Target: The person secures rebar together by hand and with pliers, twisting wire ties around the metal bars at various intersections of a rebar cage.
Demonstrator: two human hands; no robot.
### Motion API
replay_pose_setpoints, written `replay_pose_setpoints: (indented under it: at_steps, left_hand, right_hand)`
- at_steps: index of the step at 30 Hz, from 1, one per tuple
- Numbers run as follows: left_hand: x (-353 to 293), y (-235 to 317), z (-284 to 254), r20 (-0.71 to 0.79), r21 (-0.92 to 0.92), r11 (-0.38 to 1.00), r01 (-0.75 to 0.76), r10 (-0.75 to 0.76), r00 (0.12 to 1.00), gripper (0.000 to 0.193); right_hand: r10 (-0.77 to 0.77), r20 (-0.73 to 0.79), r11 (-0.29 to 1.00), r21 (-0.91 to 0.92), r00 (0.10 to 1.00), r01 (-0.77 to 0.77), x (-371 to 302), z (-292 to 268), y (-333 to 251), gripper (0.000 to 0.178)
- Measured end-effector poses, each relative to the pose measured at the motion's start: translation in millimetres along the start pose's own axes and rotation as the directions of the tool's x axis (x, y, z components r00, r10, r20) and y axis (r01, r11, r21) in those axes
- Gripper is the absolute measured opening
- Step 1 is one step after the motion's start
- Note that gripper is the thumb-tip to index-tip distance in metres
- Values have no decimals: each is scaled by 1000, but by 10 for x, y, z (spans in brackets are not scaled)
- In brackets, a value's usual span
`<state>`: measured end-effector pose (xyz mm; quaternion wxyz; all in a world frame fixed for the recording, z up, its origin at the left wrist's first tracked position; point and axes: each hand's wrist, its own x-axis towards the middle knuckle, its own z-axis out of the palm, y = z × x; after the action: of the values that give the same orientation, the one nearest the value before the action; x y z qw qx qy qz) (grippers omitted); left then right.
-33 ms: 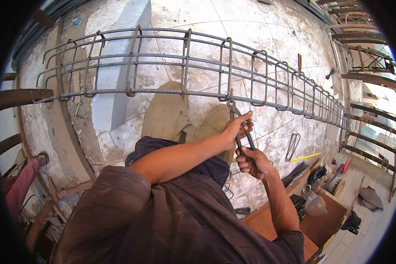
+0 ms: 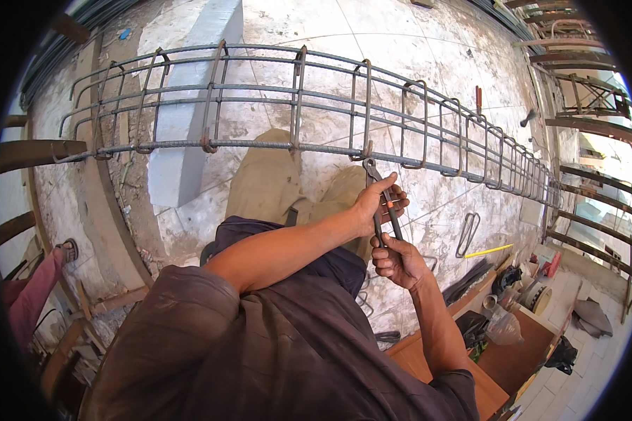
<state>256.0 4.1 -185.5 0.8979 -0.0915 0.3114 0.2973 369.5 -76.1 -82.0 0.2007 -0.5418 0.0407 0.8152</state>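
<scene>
Right grip (image 2: 398, 261) closed around the lower handles of black pincers (image 2: 395, 226). Left grip (image 2: 376, 205) sits against the same handles nearer the head, by an orange mark; fingers curled, part hidden, so can't tell if it's clamped on.

Pincers tilted, head up at the near bottom bar (image 2: 330, 150) of a rebar cage (image 2: 368, 105), right where a stirrup meets it. Contact too small to confirm.

Cage runs lengthwise over the tiled floor (image 2: 295, 21), in front of the person's knees, tapering from view toward the floor's right edge. Left end passes over a pale block (image 2: 172, 172), near a wooden plank (image 2: 112, 210) along the floor's left side.

Loose bent stirrup (image 2: 461, 242) and yellow strip (image 2: 488, 250) on the floor, right of the hands, well apart from the pincers. Another person's sandalled foot (image 2: 69, 250) over at far left.
</scene>
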Motion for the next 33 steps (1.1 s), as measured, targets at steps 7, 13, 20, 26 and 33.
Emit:
replay_pose_setpoints:
  at_steps: [7,13,20,26,33]
  left_hand:
    - [-7,161,270,50,-309,951,16,0,999,43]
    - [191,371,839,-42,-745,664,-68,55,998,41]
    - [374,645,1023,-78,-884,463,-67,-5,997,37]
    - [144,225,535,-155,-6,997,-77,75,985,45]
    - [-35,417,-991,-126,550,635,-542,704,698,44]
  right_hand:
    - [-688,-110,56,-993,717,-99,-463,473,-333,58]
    - [-740,272,-624,-619,614,-477,-396,853,-1097,21]
    - [-588,226,-755,-497,777,-427,-312,1166,-1823,21]
    - [-579,-166,-196,-922,798,-334,-348,592,-1432,35]
    - [-397,-267,819,-535,878,208,353,-218,68,20]
